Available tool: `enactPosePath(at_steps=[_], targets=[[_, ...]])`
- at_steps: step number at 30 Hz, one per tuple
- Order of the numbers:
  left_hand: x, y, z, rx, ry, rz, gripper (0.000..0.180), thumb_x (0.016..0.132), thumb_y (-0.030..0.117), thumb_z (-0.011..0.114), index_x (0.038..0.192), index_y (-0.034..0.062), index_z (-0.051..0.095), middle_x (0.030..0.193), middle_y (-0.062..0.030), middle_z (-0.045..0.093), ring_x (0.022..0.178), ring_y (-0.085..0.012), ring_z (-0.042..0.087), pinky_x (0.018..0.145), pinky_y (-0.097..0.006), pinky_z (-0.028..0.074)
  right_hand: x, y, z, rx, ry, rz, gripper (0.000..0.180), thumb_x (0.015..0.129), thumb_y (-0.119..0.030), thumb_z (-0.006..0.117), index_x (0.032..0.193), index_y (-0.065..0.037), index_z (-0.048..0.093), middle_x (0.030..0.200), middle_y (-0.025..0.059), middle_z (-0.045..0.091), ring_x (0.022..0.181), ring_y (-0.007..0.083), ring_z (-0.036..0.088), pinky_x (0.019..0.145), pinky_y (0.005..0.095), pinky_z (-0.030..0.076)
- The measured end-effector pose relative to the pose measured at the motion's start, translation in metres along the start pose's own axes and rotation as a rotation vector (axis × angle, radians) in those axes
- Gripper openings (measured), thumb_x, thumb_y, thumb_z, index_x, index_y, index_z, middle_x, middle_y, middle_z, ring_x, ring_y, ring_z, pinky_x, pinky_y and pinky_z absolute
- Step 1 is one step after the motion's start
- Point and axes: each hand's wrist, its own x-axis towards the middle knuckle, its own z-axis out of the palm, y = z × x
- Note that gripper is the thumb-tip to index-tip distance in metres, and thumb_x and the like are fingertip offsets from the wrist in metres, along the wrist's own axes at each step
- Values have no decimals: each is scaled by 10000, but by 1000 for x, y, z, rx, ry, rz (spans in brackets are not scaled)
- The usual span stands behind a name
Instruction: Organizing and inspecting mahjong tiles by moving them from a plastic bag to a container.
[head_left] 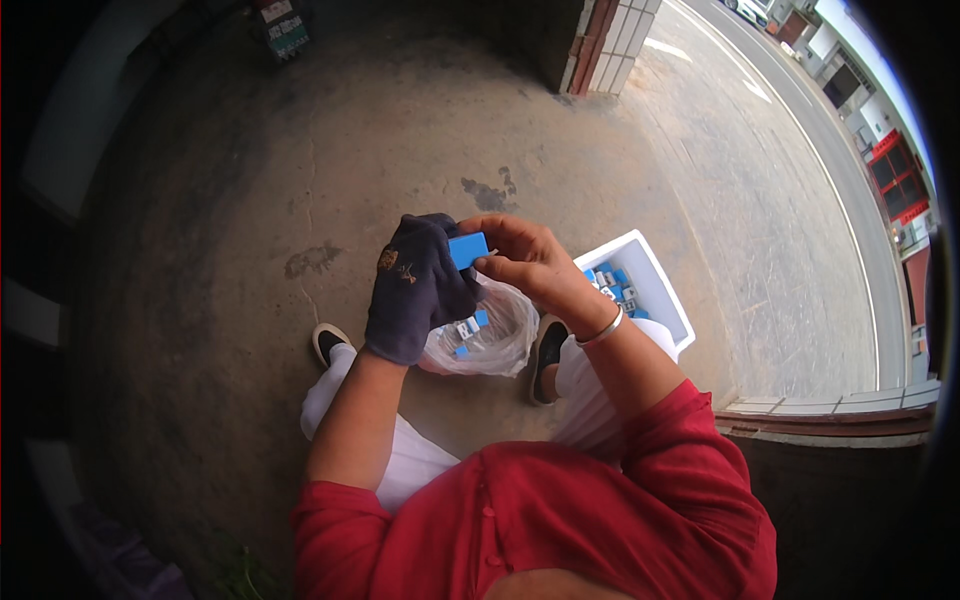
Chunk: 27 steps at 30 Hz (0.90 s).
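A small blue rectangular block [467,250], its exact kind unclear, is held between both hands in front of me. My left hand [420,280], in a dark glove, is closed around its left side. The bare fingers of my right hand [527,262] pinch its right end, thumb below and fingers above. Below the hands, a clear plastic bag [515,335] stands open on the floor with several blue and white pieces [468,327] inside. To the right, a white bin [662,275] contains more blue and white pieces [613,285].
My shoes [547,360] flank the bag on the concrete floor [300,180]. A tiled pillar [615,50] rises at the far side. Along the right, a tiled sill [840,403] borders the floor, with a road [810,110] beyond.
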Motion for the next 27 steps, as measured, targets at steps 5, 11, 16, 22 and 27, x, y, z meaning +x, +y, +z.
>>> enactPosePath(at_steps=[5,11,16,22,27], targets=[[0,-2,7,174,62,70,192,614,183,698,672,64,559,775,-152,611,748,-366,587,700,-405,485,-4,-2,-13,-120,63,11,288,867,-81,589,1136,18,572,1003,56,625,900,112,585,831,264,466],[-1,10,-10,180,-10,4,211,601,191,701,733,82,579,761,-147,634,734,-353,611,665,-393,495,-12,-9,-72,-894,197,5,219,910,-179,544,981,11,625,800,108,639,719,161,590,663,291,474],[-6,-12,-5,162,19,67,212,610,182,699,743,68,579,762,-107,639,717,-314,611,654,-369,491,-45,32,-146,-1406,274,278,144,823,-155,578,869,-41,654,746,123,669,720,282,648,666,373,500],[-15,-9,-15,204,31,-27,302,617,134,713,850,0,578,815,-96,671,752,-231,643,685,-329,519,-93,77,-207,-1546,347,744,189,778,-149,588,927,-137,704,912,73,702,902,272,658,762,383,516],[-14,-3,-18,-43,-41,-95,248,601,173,728,733,49,559,770,-124,652,697,-293,616,644,-361,501,-97,83,-210,-1546,429,691,188,781,-131,563,888,-138,718,931,118,691,927,301,648,789,385,511]])
